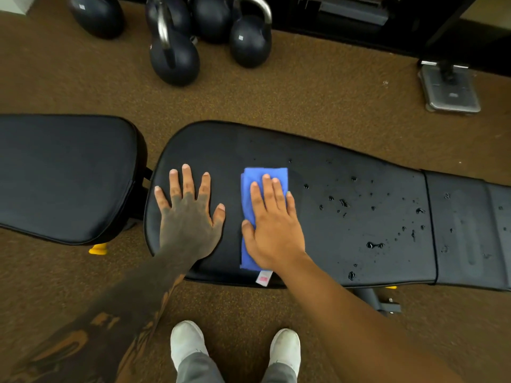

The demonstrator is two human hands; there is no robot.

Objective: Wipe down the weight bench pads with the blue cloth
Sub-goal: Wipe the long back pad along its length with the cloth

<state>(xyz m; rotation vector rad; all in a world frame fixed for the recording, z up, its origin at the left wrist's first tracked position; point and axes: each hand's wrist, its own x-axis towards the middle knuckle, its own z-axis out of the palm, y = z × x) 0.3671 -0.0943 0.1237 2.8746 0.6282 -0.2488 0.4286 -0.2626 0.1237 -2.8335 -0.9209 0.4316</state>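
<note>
A long black bench pad [359,167] runs across the middle, with a shorter black seat pad [63,175] to its left across a narrow gap. A folded blue cloth [265,175] lies flat on the long pad, and my right hand [273,225] presses down on it with fingers together. My left hand [190,214] rests flat on the bare pad just left of the cloth, fingers spread, holding nothing. Several water droplets [374,245] dot the pad to the right of the cloth. A small white tag [263,280] sticks out at the cloth's near end.
Several black kettlebells [174,59] stand on the brown speckled floor beyond the bench. A metal foot plate [450,89] of a rack sits at the far right. My white shoes [188,344] stand close to the bench's near side. A yellow bench part [98,248] shows under the seat pad.
</note>
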